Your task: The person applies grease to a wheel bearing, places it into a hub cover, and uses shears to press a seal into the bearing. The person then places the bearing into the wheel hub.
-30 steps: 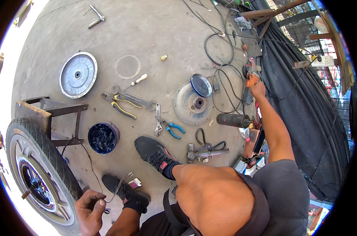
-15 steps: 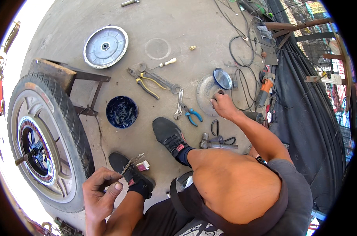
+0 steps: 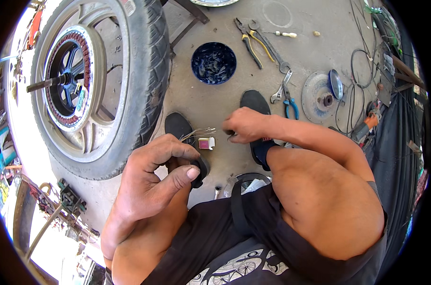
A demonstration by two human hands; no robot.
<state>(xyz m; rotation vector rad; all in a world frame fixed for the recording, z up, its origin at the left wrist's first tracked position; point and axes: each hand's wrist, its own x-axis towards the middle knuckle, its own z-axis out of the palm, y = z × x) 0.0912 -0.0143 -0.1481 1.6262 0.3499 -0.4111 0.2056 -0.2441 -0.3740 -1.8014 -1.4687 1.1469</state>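
A bundle of thin wires [image 3: 197, 134] lies in front of the left hand [image 3: 153, 175], its long axis nearly crosswise, bare ends pointing right and slightly away, short of the right hand [image 3: 246, 126]. Both hands have curled fingers, the left thumb bent toward them; what either grips cannot be told. Open concrete floor [image 3: 213, 102] stretches beyond the wires to the bowl [image 3: 234, 71], the tyre [image 3: 151, 85] edging it leftward.

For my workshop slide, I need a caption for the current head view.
Left hand and right hand frame thin wires beside a hub-motor wheel.
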